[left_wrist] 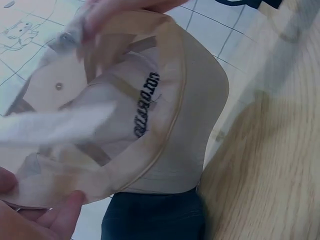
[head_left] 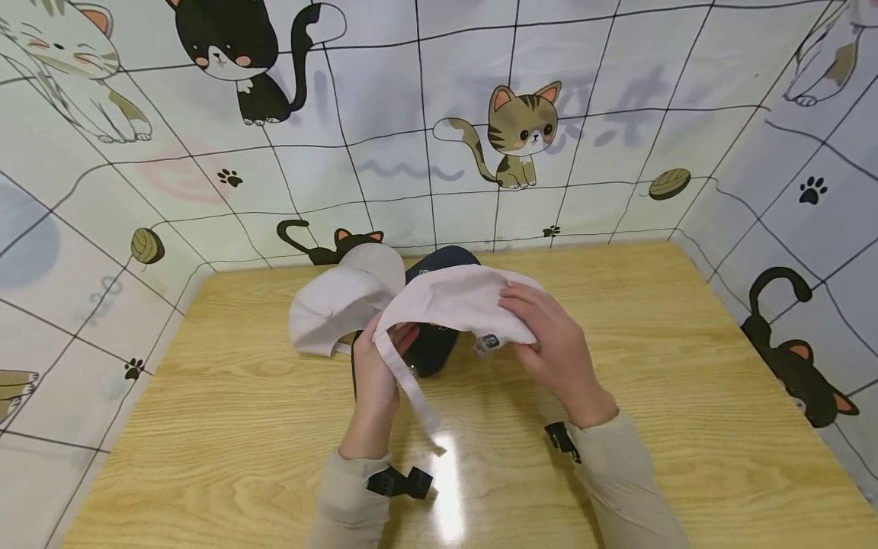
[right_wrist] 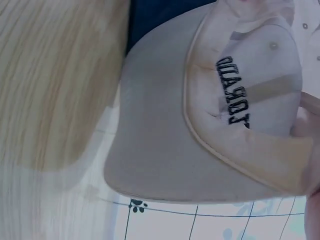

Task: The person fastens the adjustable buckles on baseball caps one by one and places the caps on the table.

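A pale white baseball cap [head_left: 453, 296] is held up between both hands above the table. My left hand [head_left: 377, 374] grips its left edge, where a loose strap [head_left: 414, 393] dangles. My right hand [head_left: 552, 343] holds the right side, thumb below and fingers on top. In the left wrist view, the cap's inside faces the camera, with the back of dark stitched lettering [left_wrist: 145, 105] and a sweatband [left_wrist: 172, 65]. The brim [right_wrist: 150, 120] spreads wide in the right wrist view. Behind the held cap, partly hidden, lies a navy cap [head_left: 435, 351].
Another white cap [head_left: 336, 309] with a greyish brim [head_left: 377, 263] lies at the back left, beside the navy one. The wooden table [head_left: 240, 442] meets walls of cat-printed cloth [head_left: 384, 114] at the back and sides. Black wrist cameras [head_left: 401, 482] sit on the sleeves.
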Action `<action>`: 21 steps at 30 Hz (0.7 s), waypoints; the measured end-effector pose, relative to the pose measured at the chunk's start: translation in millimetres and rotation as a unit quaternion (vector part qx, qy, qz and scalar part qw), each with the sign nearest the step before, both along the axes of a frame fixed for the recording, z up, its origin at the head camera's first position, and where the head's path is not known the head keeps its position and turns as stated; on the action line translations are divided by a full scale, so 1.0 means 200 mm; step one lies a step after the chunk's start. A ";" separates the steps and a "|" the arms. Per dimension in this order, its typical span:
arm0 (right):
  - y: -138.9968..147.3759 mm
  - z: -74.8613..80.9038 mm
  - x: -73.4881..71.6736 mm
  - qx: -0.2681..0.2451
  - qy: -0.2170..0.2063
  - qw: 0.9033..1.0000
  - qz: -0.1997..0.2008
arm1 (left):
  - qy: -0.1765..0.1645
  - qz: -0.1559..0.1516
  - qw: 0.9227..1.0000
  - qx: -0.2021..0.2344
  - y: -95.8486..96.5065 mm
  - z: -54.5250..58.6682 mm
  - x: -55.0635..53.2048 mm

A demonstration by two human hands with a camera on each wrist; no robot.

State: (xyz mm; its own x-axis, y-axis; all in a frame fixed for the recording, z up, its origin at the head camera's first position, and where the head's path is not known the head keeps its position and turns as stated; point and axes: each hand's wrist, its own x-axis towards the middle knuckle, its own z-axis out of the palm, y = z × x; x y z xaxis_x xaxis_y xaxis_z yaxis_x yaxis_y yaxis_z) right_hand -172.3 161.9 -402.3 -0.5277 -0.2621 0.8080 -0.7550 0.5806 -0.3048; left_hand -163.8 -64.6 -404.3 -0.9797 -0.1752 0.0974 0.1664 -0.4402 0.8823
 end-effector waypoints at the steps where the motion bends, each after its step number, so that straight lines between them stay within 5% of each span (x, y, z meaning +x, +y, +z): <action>1: 0.00 0.01 0.00 -0.013 -0.001 1.000 0.004 | 0.008 0.004 1.000 -0.012 0.00 0.00 0.00; 6: -0.01 0.07 0.03 -0.067 0.007 0.998 0.000 | 0.034 0.021 0.993 -0.112 0.02 0.01 0.02; 9: -0.01 0.11 0.06 -0.094 0.008 0.995 -0.012 | 0.031 0.004 0.986 -0.164 0.03 0.03 0.02; 13: -0.02 0.12 0.07 -0.115 -0.004 0.993 -0.030 | 0.002 -0.021 0.967 -0.252 0.04 0.06 0.04; 17: -0.03 0.08 0.06 -0.106 -0.023 0.993 -0.055 | -0.002 -0.012 0.934 -0.357 0.02 0.05 0.04; 21: -0.05 0.01 0.02 -0.077 -0.062 0.993 -0.063 | 0.025 -0.015 0.895 -0.446 0.00 -0.02 0.01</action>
